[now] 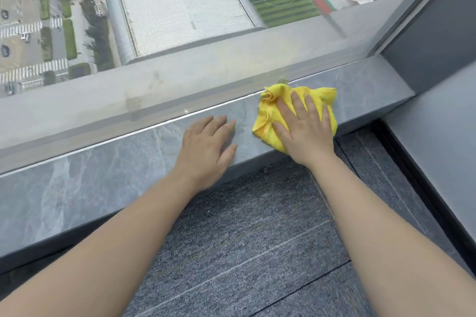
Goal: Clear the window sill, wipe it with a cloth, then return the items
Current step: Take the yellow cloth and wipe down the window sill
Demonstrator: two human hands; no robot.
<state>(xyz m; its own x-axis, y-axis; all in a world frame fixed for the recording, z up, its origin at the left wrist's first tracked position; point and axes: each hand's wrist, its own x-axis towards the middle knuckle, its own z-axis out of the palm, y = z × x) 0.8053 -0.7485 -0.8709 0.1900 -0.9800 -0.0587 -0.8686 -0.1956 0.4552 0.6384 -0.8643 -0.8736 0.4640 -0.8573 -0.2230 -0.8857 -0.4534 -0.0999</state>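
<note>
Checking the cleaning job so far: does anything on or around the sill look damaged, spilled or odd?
Nothing spilled or broken. The sill is bare, the right hand flat on the yellow cloth. Only smudges show on the window glass above.

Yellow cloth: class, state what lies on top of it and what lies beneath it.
The right hand lies flat on the yellow cloth, fingers spread. Beneath the cloth is the grey stone window sill. The sill surface under the cloth is covered, so its condition cannot be seen.

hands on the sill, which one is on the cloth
The right hand: it lies flat with spread fingers on the yellow cloth. The left hand rests palm down on the bare grey window sill, beside the cloth.
</note>
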